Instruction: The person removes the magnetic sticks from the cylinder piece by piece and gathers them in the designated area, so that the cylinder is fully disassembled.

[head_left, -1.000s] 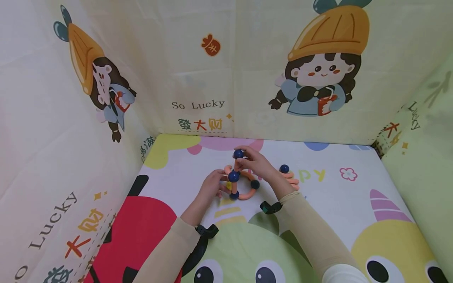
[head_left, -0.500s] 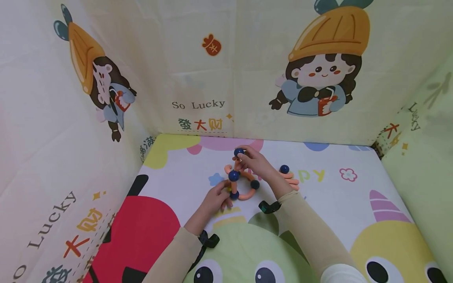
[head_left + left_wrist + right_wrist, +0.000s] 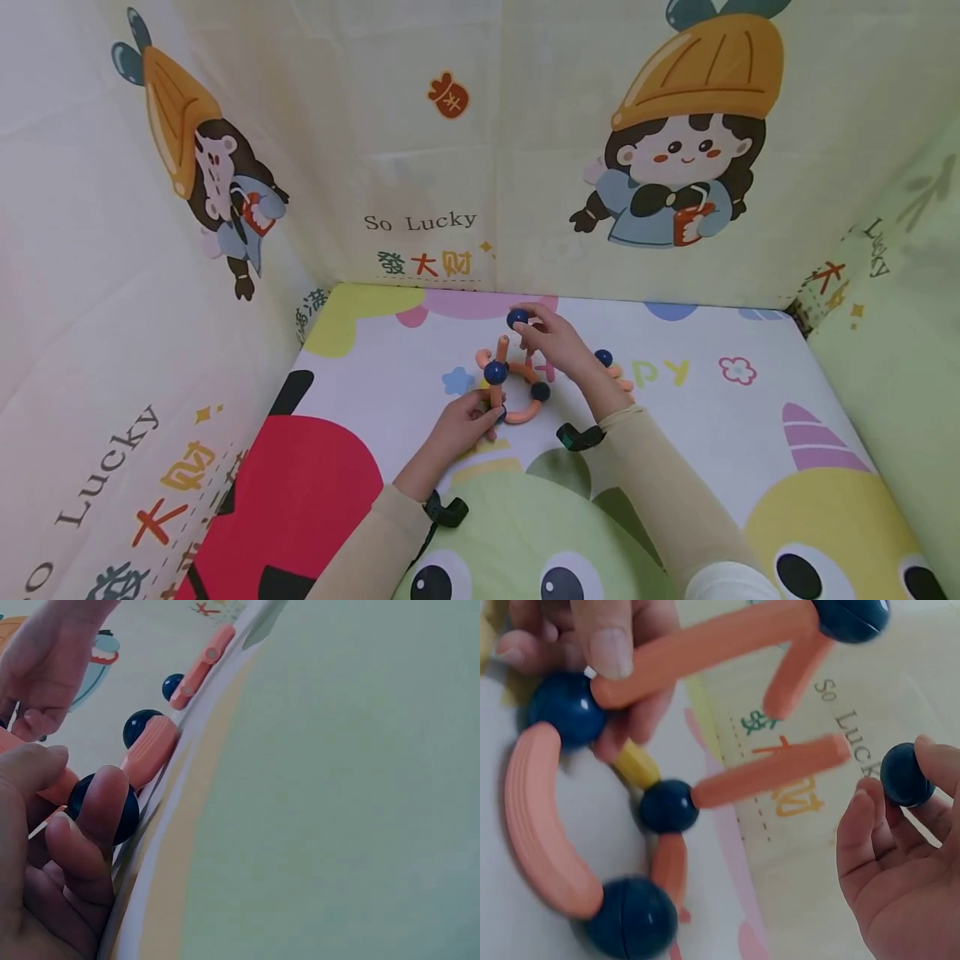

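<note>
On the table stands a frame of orange magnetic rods (image 3: 547, 817) and dark blue balls (image 3: 632, 918), its lower part a ring with upright rods rising from it. My left hand (image 3: 461, 425) grips the frame low at its near side, thumb on a straight rod (image 3: 712, 651) and fingers by the lower blue ball (image 3: 112, 810). Up and to the right, my right hand (image 3: 555, 340) pinches a loose blue ball (image 3: 907, 775) between thumb and fingers. This ball is apart from the bare tip of an upright rod (image 3: 780, 769). A yellow rod (image 3: 636, 765) also shows in the frame.
Right of the frame lie another blue ball (image 3: 603, 357) and several orange rods (image 3: 621, 379), partly behind my right forearm. A printed cloth (image 3: 675, 433) covers the table. Printed fabric walls (image 3: 540, 183) enclose its back and sides.
The ball in my right hand has come off the upright rod's top and moved up and right. My left hand has shifted down the frame to the lower ball.
</note>
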Motion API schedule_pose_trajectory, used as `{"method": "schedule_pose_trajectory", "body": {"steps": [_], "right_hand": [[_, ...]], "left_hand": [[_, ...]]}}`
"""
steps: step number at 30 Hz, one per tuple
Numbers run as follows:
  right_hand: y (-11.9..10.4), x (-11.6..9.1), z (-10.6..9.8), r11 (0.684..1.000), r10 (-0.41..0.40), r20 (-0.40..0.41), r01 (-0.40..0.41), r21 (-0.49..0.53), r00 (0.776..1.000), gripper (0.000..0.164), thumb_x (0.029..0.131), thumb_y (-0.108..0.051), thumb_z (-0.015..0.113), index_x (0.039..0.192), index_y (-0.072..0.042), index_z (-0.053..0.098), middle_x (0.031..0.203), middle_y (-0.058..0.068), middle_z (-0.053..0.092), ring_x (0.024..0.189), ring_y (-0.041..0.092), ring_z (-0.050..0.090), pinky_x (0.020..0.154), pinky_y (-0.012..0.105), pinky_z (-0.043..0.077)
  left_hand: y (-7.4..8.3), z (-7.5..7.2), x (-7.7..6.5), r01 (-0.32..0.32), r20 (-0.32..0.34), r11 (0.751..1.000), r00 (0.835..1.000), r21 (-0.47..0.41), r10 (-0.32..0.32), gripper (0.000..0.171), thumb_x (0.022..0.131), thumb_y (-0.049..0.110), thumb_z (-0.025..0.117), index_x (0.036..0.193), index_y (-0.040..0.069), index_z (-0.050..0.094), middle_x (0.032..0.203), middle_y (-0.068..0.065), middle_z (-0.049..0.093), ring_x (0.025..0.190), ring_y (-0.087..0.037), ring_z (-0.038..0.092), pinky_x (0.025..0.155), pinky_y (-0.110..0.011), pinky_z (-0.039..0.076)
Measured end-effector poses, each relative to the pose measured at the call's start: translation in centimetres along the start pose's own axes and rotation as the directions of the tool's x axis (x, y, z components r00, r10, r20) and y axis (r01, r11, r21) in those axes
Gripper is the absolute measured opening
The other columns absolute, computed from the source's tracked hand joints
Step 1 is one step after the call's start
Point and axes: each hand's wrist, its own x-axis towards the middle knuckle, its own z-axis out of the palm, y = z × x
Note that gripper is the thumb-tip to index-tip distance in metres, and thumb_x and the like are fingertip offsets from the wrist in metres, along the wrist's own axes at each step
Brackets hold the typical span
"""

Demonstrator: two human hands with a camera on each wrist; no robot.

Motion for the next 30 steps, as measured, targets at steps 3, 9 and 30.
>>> {"method": "schedule_pose_trajectory", "body": {"steps": [3,9,30], "right_hand": [[0.1,-0.5,-0.9,0.999,0.015,-0.036,-0.017,-0.052,0.999,0.043,0.096,-0.049,0.060,0.136,-0.037,0.051,0.115,0.010,0.056,0.100,0.041,0.060,0.092,0.059,0.049],[0.9,-1.6,-3.5,0.993,0.012,-0.065,-0.019,-0.114,0.998,0.049,0.095,-0.049,0.061,0.140,-0.034,0.049,0.125,0.008,0.056,0.109,0.039,0.055,0.092,0.051,0.050],[8.7,-4.4,-11.6,0.910,0.127,-0.223,-0.203,-0.361,0.966,0.052,0.098,-0.043,0.059,0.142,-0.018,0.047,0.142,0.014,0.051,0.124,0.035,0.048,0.097,0.052,0.046]], "left_hand": [[0.0,0.0,0.0,-0.008,-0.010,1.000,1.000,0.008,0.009,0.035,0.094,0.052,0.061,0.122,0.031,0.062,0.068,0.002,0.069,0.046,-0.016,0.053,0.046,-0.031,0.046],[-0.1,0.0,-0.1,-0.021,-0.003,1.000,1.000,0.004,0.021,0.036,0.094,0.051,0.061,0.124,0.032,0.062,0.069,0.002,0.069,0.050,-0.017,0.057,0.049,-0.032,0.050],[-0.4,0.2,0.1,-0.044,0.005,0.998,0.999,-0.053,0.045,0.035,0.094,0.051,0.061,0.122,0.030,0.063,0.070,-0.002,0.068,0.058,-0.019,0.064,0.057,-0.033,0.056]]}}
